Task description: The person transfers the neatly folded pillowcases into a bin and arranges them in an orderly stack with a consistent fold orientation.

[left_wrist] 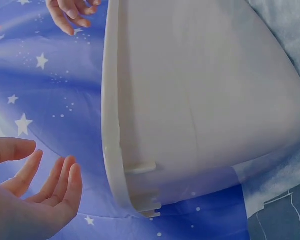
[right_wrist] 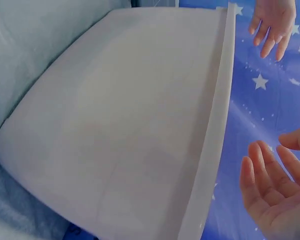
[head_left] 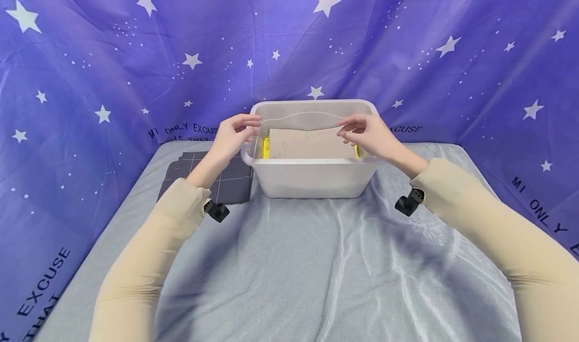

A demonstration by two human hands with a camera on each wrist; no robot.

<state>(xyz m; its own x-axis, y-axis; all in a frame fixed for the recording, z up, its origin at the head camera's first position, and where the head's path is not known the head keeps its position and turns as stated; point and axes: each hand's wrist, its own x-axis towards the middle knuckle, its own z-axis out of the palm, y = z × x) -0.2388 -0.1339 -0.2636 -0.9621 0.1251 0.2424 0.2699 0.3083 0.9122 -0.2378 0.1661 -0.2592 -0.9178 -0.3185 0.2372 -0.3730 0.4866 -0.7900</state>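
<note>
A pale grey plastic bin (head_left: pixel 312 178) stands at the back of the table. Inside it lies a beige folded piece, perhaps cloth (head_left: pixel 312 145), with a bit of something yellow (head_left: pixel 266 148) showing at either end. A thin pale line curves across the bin behind it; I cannot tell what it is. My left hand (head_left: pixel 232 136) hovers over the bin's left end, fingers loosely bent and holding nothing. Over the right end is my right hand (head_left: pixel 366 135), likewise relaxed. In the wrist views both hands are apart from the rim (left_wrist: pixel 110 120).
Left of the bin lies a folded dark grey cloth (head_left: pixel 232 181) with thin white lines. Grey, shiny fabric (head_left: pixel 298 261) covers the table. A purple curtain with white stars (head_left: pixel 289 35) hangs behind and at both sides. Each wrist carries a small black camera (head_left: pixel 217 211).
</note>
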